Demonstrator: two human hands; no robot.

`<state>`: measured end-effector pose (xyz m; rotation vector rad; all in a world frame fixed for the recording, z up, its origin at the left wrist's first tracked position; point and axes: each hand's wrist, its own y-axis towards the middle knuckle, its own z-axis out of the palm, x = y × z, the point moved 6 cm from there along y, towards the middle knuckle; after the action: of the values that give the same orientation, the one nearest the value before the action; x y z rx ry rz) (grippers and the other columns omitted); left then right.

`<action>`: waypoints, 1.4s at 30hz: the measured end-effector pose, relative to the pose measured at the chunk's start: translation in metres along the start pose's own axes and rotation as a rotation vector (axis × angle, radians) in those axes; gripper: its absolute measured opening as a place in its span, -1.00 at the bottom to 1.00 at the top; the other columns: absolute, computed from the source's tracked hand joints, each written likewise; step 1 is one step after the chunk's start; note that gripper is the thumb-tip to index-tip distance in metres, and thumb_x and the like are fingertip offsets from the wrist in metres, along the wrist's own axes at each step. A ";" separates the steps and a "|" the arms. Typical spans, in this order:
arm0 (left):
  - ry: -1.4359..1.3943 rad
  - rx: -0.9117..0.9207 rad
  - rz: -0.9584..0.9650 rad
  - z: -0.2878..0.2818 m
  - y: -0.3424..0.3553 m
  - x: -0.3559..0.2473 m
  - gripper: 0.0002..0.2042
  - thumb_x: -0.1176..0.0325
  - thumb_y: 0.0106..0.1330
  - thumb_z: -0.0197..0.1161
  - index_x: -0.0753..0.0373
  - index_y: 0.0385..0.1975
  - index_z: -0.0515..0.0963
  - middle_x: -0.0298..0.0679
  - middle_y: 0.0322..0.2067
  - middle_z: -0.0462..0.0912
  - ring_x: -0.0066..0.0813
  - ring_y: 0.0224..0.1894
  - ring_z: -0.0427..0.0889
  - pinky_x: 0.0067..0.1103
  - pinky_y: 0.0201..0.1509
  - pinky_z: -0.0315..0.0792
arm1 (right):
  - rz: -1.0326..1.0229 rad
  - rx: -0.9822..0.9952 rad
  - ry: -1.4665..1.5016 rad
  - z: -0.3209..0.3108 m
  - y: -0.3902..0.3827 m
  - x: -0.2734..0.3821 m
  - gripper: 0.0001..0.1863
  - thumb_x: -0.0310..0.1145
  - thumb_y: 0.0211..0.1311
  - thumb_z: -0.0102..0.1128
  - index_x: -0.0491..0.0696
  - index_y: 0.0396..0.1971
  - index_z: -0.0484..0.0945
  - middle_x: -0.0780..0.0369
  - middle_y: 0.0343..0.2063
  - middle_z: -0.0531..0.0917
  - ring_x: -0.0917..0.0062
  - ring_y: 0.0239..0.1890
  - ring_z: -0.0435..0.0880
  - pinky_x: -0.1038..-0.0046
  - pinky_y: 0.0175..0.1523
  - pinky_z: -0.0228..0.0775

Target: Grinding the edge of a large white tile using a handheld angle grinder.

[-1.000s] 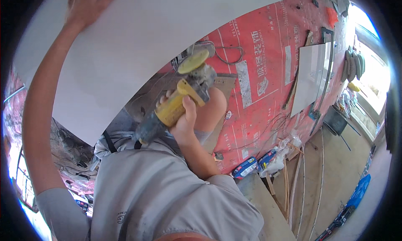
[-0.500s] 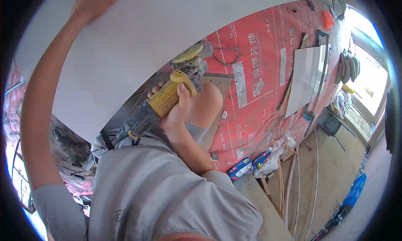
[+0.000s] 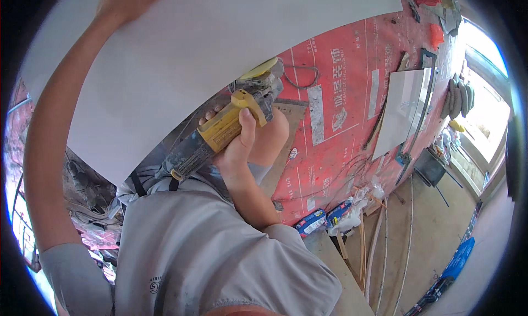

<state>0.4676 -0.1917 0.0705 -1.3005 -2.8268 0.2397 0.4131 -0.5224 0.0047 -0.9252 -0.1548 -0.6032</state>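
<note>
A large white panel (image 3: 181,57) spans the upper left, its curved-looking edge crossing in front of me. My left hand (image 3: 129,3) rests flat on it near the top of the picture, fingers spread and partly cut off by the frame. My right hand (image 3: 237,145) is wrapped round the yellow and dark blue body of a dusty angle grinder (image 3: 223,130), thumb on top. The grinder's yellow disc (image 3: 259,68) is at the panel's edge, partly hidden by it; whether they touch I cannot tell. My bent knee (image 3: 275,132) is beside the grinder's body.
Red printed sheeting (image 3: 335,151) covers the surface to the right. On it lie a grey cable (image 3: 301,85), a smaller white panel (image 3: 396,115) and blue packages (image 3: 311,222). Long thin strips (image 3: 379,255) lie on the floor. Dark tools and cables (image 3: 88,189) are at left.
The grinder in my right hand has shifted slightly right, and the panel's edge covers more of its disc. My left hand remains on the panel.
</note>
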 end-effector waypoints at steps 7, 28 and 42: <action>-0.017 0.031 -0.019 -0.009 -0.001 -0.006 -0.35 0.03 0.50 0.09 0.15 0.51 0.16 -0.09 0.57 0.01 -0.05 0.63 -0.16 -0.04 0.63 -0.32 | -0.004 0.001 -0.006 0.002 0.000 0.005 -0.55 0.02 0.36 0.19 0.00 0.03 0.47 0.20 -0.26 0.60 0.37 -0.21 0.63 0.22 -0.07 0.55; -0.073 -0.003 0.011 -0.012 -0.003 -0.005 -0.34 -0.01 0.43 0.16 0.12 0.46 0.24 -0.06 0.54 0.07 0.01 0.62 -0.11 0.06 0.60 -0.26 | -0.007 0.011 -0.068 0.005 0.005 0.020 -0.54 0.04 0.38 0.14 0.03 0.09 0.46 0.19 -0.25 0.60 0.35 -0.20 0.62 0.20 -0.07 0.53; -0.036 -0.029 0.006 -0.007 0.001 -0.003 -0.32 0.01 0.43 0.16 0.16 0.48 0.20 -0.04 0.55 0.05 0.01 0.62 -0.12 0.05 0.61 -0.28 | 0.008 -0.021 -0.083 0.009 0.009 0.028 -0.56 0.04 0.36 0.16 -0.01 -0.01 0.46 0.18 -0.27 0.61 0.33 -0.21 0.61 0.20 -0.10 0.54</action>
<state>0.4712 -0.1924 0.0772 -1.3236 -2.8675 0.2258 0.4424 -0.5233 0.0142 -0.9710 -0.2192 -0.5602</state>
